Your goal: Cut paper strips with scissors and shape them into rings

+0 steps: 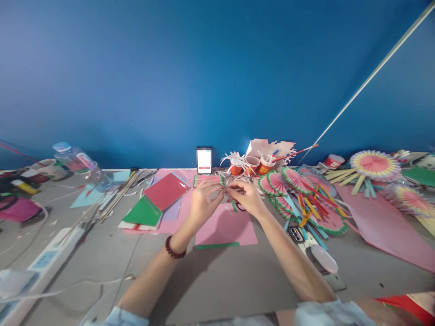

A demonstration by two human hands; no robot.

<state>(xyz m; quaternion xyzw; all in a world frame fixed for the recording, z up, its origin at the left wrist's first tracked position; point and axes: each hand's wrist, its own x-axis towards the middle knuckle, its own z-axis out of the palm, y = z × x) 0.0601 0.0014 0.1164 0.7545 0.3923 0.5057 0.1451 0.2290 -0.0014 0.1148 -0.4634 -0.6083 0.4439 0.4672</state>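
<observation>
My left hand (205, 199) and my right hand (247, 195) meet over the middle of the table, fingertips pinched close together. Between them is something small and thin that I cannot make out. Below lies a pink paper sheet (220, 228) with a green strip (217, 246) along its near edge. Just behind my left hand sits a folded pink paper piece with green edges (200, 179). Part of a dark ring-shaped thing, perhaps scissor handles (240, 207), shows beside my right hand.
Red card (167, 190) and green card (141, 212) lie to the left, near thin sticks (118, 194) and a plastic bottle (73, 156). A phone (204, 160) stands against the wall. Paper cups (266, 165) and pleated paper fans (297, 180) are right. A power strip (44, 260) lies near left.
</observation>
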